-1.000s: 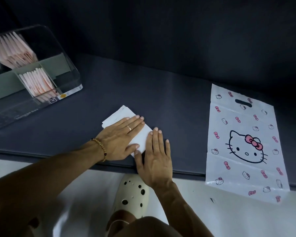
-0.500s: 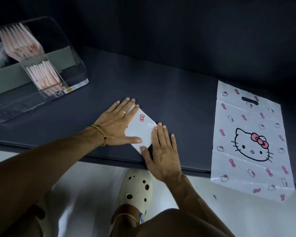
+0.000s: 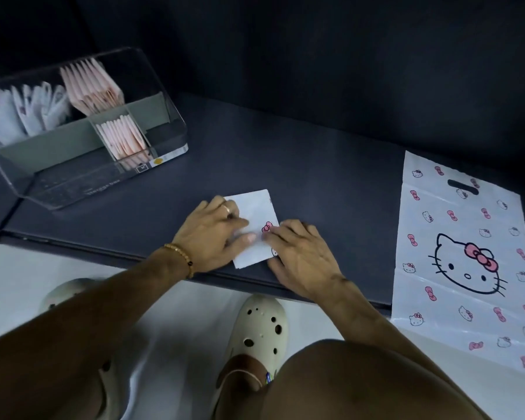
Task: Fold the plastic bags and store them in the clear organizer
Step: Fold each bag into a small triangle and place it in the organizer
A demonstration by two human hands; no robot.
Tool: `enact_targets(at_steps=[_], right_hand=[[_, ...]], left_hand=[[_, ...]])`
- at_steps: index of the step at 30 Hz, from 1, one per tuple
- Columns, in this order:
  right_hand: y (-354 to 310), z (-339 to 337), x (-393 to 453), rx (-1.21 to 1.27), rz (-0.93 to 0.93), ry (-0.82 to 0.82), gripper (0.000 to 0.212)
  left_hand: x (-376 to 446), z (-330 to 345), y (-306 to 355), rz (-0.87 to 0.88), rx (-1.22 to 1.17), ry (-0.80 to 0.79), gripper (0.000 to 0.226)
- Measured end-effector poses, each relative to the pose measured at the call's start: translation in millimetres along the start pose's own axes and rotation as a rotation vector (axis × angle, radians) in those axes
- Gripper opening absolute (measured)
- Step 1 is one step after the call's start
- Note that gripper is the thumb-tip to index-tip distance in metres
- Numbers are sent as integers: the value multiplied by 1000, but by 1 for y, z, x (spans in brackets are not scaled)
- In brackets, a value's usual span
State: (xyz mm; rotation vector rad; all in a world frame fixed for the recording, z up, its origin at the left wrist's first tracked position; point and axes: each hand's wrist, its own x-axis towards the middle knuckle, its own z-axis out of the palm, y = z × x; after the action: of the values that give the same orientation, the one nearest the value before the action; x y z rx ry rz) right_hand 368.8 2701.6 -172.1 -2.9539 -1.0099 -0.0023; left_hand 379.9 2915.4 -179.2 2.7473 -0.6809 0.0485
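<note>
Head camera looks steeply down, close over table (image 3: 285, 165).

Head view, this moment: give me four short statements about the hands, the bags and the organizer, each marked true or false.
1. Both hands, left and right, rest on the small folded white plastic bag. True.
2. The flat cat-print plastic bag lies left of the hands. False: it lies to their right.
3. The clear plastic organizer holds folded bags. True.
4. The flat bag lies wholly on the dark table. False: its near end overhangs the edge.
</note>
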Motion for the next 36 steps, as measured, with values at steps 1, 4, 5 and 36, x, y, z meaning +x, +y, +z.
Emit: enact_targets(at_steps=[1, 4, 5, 36], right_hand=[[-4, 0, 3, 11, 13, -19, 32], [-11, -2, 11, 126, 126, -58, 28], [-11, -4, 12, 224, 202, -55, 27], [-2, 43, 24, 178, 366, -83, 55]], left_hand=[[-9, -1, 4, -30, -72, -32, 66], [-24, -3, 7, -68, -144, -130, 73], [-26, -4, 6, -71, -147, -121, 64], [27, 15, 7, 29, 430, -159, 58]])
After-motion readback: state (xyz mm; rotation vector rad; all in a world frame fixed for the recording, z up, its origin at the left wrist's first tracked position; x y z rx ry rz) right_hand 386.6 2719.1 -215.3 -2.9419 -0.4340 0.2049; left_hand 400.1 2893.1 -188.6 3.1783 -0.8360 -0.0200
